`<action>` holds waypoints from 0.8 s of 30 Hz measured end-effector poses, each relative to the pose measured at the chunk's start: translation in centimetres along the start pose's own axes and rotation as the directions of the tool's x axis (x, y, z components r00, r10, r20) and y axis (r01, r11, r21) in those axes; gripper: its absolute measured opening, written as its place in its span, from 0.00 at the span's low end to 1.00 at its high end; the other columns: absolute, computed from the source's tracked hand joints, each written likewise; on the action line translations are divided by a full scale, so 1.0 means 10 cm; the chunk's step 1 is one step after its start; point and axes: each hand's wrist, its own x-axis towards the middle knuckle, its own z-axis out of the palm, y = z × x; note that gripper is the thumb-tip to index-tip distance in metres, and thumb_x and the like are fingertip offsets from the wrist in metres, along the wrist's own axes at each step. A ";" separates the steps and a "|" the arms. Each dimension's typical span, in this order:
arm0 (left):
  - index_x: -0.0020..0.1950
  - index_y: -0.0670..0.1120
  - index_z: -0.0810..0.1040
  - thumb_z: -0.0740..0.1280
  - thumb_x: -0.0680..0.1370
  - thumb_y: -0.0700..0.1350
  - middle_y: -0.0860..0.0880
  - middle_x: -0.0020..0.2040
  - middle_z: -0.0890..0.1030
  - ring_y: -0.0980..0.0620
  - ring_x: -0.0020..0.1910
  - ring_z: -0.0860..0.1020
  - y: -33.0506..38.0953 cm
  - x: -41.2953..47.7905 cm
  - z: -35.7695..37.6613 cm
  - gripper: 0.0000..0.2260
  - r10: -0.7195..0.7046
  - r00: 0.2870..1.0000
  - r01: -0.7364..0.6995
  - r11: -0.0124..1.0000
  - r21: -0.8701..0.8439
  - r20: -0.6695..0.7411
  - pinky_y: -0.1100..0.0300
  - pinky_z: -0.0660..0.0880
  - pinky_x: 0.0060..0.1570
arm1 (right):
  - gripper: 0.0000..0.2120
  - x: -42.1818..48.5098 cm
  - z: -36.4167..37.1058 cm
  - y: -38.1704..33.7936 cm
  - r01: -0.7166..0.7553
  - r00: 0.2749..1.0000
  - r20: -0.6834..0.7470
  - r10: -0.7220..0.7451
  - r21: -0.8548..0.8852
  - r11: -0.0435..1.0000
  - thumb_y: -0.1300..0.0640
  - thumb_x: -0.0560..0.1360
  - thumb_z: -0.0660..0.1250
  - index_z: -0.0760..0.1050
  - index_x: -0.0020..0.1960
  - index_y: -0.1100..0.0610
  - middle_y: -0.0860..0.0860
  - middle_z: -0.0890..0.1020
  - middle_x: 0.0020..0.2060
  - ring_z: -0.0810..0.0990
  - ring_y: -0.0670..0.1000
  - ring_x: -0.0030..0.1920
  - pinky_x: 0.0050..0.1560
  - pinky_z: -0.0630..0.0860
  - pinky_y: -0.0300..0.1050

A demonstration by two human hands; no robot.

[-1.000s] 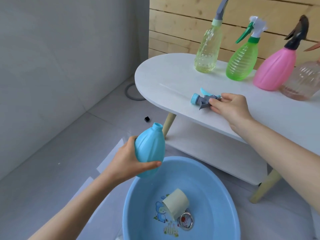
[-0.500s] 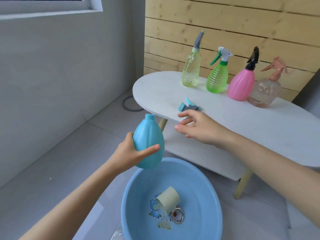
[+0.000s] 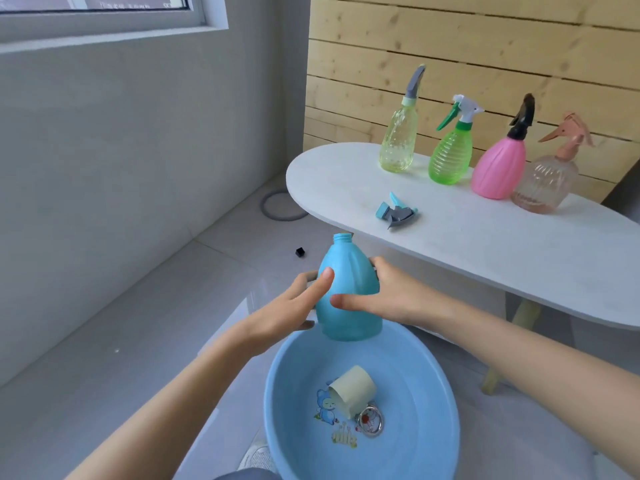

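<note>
A person's left hand [image 3: 287, 315] and right hand [image 3: 393, 297] clasp the uncapped blue spray bottle [image 3: 349, 271], upright above the blue basin's [image 3: 269, 405] far rim; a firm, level grip should prevent spills.

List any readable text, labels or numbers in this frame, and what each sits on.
Nothing is legible.
Basin: yellow marks printed under the bear, possibly lettering, too blurred to read.
Window: faint marks on the glass, too blurred to read.
Blue bottle: no label visible.
Spray bottles: no labels visible.
</note>
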 end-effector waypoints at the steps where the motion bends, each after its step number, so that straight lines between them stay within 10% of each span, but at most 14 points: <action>1: 0.73 0.55 0.62 0.56 0.67 0.75 0.59 0.67 0.72 0.63 0.64 0.72 -0.06 0.03 -0.01 0.39 -0.005 1.000 0.005 1.000 0.010 0.007 0.54 0.69 0.66 | 0.45 0.03 0.02 0.04 -0.010 1.000 0.004 0.010 0.006 1.000 0.35 0.57 0.76 0.62 0.67 0.51 0.45 0.77 0.57 0.78 0.47 0.57 0.57 0.77 0.49; 8: 0.72 0.50 0.64 0.62 0.79 0.54 0.52 0.67 0.71 0.57 0.60 0.74 -0.71 0.47 -0.06 0.23 -0.065 0.981 0.086 0.990 0.109 -0.181 0.66 0.71 0.52 | 0.39 0.44 0.27 0.57 -0.098 0.990 0.096 0.102 -0.046 0.994 0.41 0.64 0.76 0.62 0.68 0.48 0.41 0.76 0.56 0.77 0.42 0.56 0.56 0.77 0.44; 15: 0.74 0.46 0.61 0.65 0.78 0.50 0.43 0.70 0.68 0.47 0.67 0.69 -1.57 0.92 -0.25 0.27 -0.195 0.892 0.366 0.841 0.398 -0.409 0.53 0.67 0.64 | 0.42 0.84 0.43 1.37 -0.250 0.961 0.112 0.253 -0.035 0.968 0.41 0.65 0.76 0.58 0.72 0.47 0.42 0.76 0.59 0.76 0.45 0.59 0.60 0.74 0.46; 24: 0.75 0.53 0.56 0.61 0.79 0.50 0.46 0.54 0.75 0.43 0.50 0.73 -2.29 1.14 -0.17 0.25 -0.317 0.863 0.499 0.658 0.564 -0.394 0.56 0.69 0.45 | 0.41 1.02 0.81 2.24 -0.401 0.890 0.195 0.413 -0.100 0.911 0.47 0.70 0.74 0.53 0.74 0.51 0.46 0.74 0.58 0.75 0.48 0.57 0.53 0.72 0.41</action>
